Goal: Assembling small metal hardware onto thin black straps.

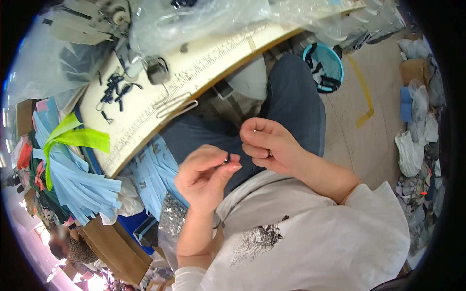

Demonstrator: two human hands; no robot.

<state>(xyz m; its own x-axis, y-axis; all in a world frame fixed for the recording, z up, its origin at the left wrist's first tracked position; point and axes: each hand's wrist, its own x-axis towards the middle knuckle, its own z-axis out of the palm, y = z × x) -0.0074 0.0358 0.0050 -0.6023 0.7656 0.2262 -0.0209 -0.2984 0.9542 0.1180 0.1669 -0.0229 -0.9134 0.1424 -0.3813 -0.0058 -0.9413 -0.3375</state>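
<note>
- Head view: a small dark clip (pixel 227 158) is pinched between thumb and fingertips of the left hand (pixel 204 177), which is curled nearly closed, above the lap.
- The right hand (pixel 267 145) is held just beside it, fingers bent in toward the thumb; whether anything is gripped there cannot be told, as the fingertips are hidden.
- The clip is tiny and held only at the fingertips, so it could be judged likely to slip; nothing lies under it but the jeans (pixel 291 102) and the floor, and a dropped piece would probably be lost among the cloth below.
- A clear bag (pixel 170 225) of glittering scraps is propped against the left forearm and could be knocked over by an elbow movement.
- Blue fabric strips (pixel 82 184), tied with a yellow-green band (pixel 77 138), are piled to the left, crowding the space beside the knee.
- The table (pixel 145 111) edge is set close over the lap; more dark clips (pixel 114 89) and wire loops (pixel 174 104) are scattered on it, near the edge, and could be brushed off.
- Farther off, plastic sheeting (pixel 194 19) covers the table's back.
- A blue basket (pixel 324 65) is seen on the floor beyond the knee.
</note>
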